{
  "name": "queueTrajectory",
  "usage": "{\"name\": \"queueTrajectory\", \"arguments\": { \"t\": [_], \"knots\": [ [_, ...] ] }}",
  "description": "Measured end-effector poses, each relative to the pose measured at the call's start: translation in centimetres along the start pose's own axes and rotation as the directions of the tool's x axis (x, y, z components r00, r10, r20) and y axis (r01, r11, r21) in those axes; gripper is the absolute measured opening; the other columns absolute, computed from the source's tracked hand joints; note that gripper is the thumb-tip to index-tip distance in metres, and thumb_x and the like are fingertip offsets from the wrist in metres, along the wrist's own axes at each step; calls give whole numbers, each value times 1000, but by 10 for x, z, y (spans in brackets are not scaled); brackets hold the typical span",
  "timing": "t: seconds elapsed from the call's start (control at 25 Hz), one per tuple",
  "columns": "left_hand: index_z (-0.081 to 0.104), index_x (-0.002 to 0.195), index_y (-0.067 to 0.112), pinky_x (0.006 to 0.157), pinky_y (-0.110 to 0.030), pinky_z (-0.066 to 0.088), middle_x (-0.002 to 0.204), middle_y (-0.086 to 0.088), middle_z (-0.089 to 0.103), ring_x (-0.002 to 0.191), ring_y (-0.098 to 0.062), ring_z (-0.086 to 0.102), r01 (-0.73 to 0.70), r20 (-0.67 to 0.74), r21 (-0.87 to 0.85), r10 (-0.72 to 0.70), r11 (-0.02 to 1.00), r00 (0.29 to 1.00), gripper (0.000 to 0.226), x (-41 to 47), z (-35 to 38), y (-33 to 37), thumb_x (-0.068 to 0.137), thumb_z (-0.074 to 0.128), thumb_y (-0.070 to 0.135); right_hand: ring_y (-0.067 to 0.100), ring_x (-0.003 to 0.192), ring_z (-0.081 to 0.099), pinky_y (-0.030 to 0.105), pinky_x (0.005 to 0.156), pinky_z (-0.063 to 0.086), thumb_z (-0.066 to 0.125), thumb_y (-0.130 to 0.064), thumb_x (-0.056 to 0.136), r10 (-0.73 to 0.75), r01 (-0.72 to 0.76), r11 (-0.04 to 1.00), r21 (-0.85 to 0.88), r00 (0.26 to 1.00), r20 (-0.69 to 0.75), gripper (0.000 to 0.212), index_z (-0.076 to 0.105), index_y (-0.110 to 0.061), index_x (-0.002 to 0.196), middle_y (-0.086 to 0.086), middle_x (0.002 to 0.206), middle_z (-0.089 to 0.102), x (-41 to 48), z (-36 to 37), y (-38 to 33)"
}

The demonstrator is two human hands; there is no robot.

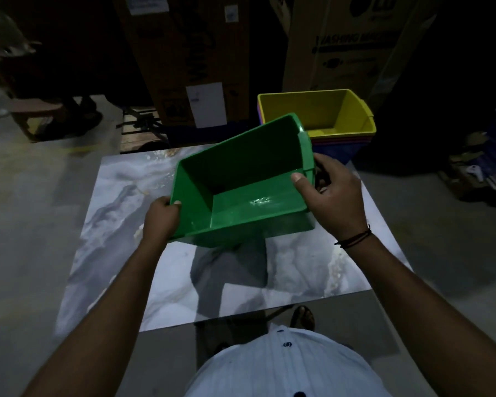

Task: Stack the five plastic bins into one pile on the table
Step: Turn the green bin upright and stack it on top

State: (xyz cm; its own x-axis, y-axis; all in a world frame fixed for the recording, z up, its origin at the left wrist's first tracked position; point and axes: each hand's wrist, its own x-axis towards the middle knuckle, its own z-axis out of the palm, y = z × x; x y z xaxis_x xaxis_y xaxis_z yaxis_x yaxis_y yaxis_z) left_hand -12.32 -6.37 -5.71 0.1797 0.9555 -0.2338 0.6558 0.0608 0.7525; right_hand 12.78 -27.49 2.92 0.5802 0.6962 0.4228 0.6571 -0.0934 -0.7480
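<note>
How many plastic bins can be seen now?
At least 3: a green bin held in both hands, a yellow bin topping the pile behind, a blue bin lowest. Coloured rims between them suggest more nested bins.

— What stands out past your fingers (299, 180)?
— Two tall cardboard boxes. The brown box (184, 53) is far ahead and a bit left of them, with a white sheet (206, 104) stuck low on its face. The washing-machine box (352, 44) is ahead to the right.
— And lower down?
— A wooden pallet (141, 130) at the brown box's foot. Far off left, a low stool (35, 106) on the grey floor (26, 210). Well off right, dark clutter (481, 167), too dim to name.
</note>
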Motion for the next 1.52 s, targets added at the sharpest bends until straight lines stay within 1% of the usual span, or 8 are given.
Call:
{"name": "queueTrajectory", "arguments": {
  "t": [0.24, 0.52, 0.72, 0.84, 0.96, 1.08, 1.24, 1.52],
  "knots": [
    [72, 119, 7, 86, -54, 61, 104, -22, 75, 87, -34, 73, 55, 54, -200, -45, 978, 998, 29, -3, 10, 39, 94, 67, 22, 18, 80, 68, 34, 72, 57, 69, -36, 91, 75, -76, 997, -2, 995, -71, 28, 72, -21, 114, 0, 95, 73, 24, -31, 11],
    [70, 116, 30, 84, -39, 59, 104, 1, 75, 95, -17, 74, -289, 97, -295, 329, 911, 939, 32, -32, 0, 144, 92, 65, 51, 18, 93, 70, 45, 88, 59, 71, -43, 85, 312, -311, 950, 20, 947, -80, 41, 69, -17, 116, 0, 102, 72, 61, -78, 75],
    [72, 116, 29, 89, -48, 61, 103, 2, 77, 94, -16, 75, -371, 97, -242, 403, 897, 910, 57, -33, 11, 195, 82, 59, 73, 6, 82, 66, 29, 80, 55, 71, -48, 85, 299, -290, 952, 96, 949, -104, 36, 67, -19, 106, 4, 99, 71, 83, -102, 93],
    [70, 122, 25, 91, -46, 60, 106, 4, 73, 95, -13, 71, -437, 74, -215, 460, 874, 885, 50, -23, 20, 221, 88, 66, 61, 17, 102, 69, 35, 91, 56, 71, -68, 78, 263, -255, 962, 93, 960, -94, 71, 62, -13, 122, 7, 115, 71, 112, -114, 119],
    [61, 136, 24, 94, -45, 60, 114, 8, 68, 106, -14, 69, -500, 64, -217, 524, 838, 850, 64, -9, 39, 243, 80, 81, 50, 24, 136, 53, 49, 109, 47, 76, -82, 61, 288, -288, 957, -23, 957, -15, 116, 36, -18, 149, 8, 148, 53, 153, -122, 152],
    [49, 145, 27, 101, -42, 56, 126, 11, 61, 119, -14, 62, -557, 33, -176, 570, 812, 821, 82, 9, 68, 261, 76, 85, 50, 25, 143, 43, 46, 114, 43, 80, -83, 52, 214, -202, 969, -142, 974, 73, 135, 20, -21, 157, 8, 157, 40, 183, -121, 166],
    [35, 153, 29, 109, -45, 49, 151, 0, 51, 137, -22, 50, -550, 77, -131, 561, 825, 824, 107, 35, 103, 274, 65, 87, 62, 30, 149, 31, 44, 120, 34, 79, -82, 52, 211, -189, 964, -186, 972, 105, 146, 9, -15, 161, 14, 163, 25, 210, -115, 186],
    [37, 150, 26, 106, -52, 51, 151, -6, 52, 135, -29, 53, -459, 125, -77, 465, 885, 876, 110, 70, 152, 276, 60, 87, 66, 31, 152, 23, 42, 123, 27, 84, -71, 56, 254, -219, 953, -211, 954, 159, 144, 6, -14, 162, 15, 166, 18, 252, -111, 225]
  ]
}}
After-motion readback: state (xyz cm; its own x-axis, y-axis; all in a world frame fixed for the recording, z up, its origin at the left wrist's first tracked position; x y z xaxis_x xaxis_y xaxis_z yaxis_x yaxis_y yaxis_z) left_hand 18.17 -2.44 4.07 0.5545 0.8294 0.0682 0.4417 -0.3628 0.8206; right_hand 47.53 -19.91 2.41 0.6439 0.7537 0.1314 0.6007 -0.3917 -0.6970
